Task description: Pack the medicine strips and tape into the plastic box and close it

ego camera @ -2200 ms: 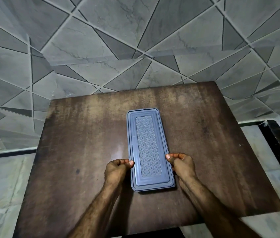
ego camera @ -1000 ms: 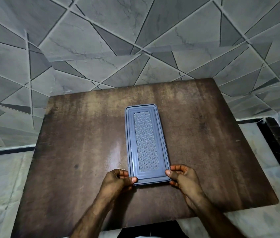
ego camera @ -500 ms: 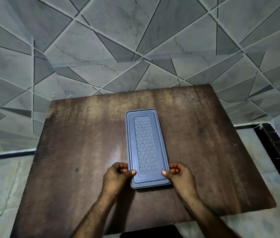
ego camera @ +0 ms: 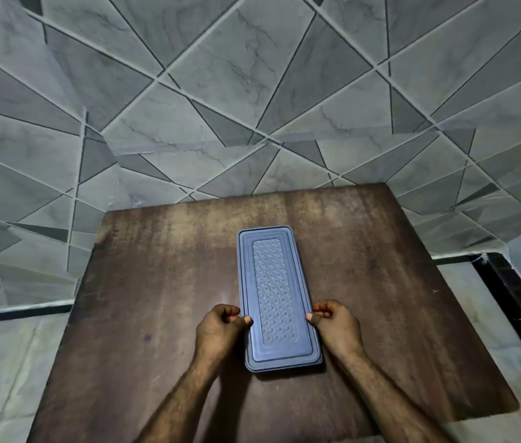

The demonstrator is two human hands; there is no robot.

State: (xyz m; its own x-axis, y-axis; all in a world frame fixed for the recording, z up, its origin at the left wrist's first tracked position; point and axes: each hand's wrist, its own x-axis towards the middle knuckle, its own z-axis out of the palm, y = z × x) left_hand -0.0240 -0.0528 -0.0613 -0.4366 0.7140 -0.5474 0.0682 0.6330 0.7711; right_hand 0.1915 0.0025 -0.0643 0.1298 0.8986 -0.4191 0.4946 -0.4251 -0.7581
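Note:
A long grey-blue plastic box (ego camera: 273, 295) lies lengthwise in the middle of the brown wooden table (ego camera: 157, 298), with its patterned lid on. My left hand (ego camera: 220, 330) is curled against the box's left long edge, thumb pressing on the lid rim. My right hand (ego camera: 336, 324) mirrors it on the right long edge, thumb on the rim. No medicine strips or tape show anywhere; the lid hides the inside of the box.
The table stands against a grey tiled wall (ego camera: 252, 91) with a geometric pattern. A pale tiled floor (ego camera: 3, 362) shows on both sides, with a dark strip (ego camera: 515, 298) at the right.
Both hands slid from the box's near corners up along its long sides to about the lower middle, thumbs still pressing the lid rim. The box stays in place.

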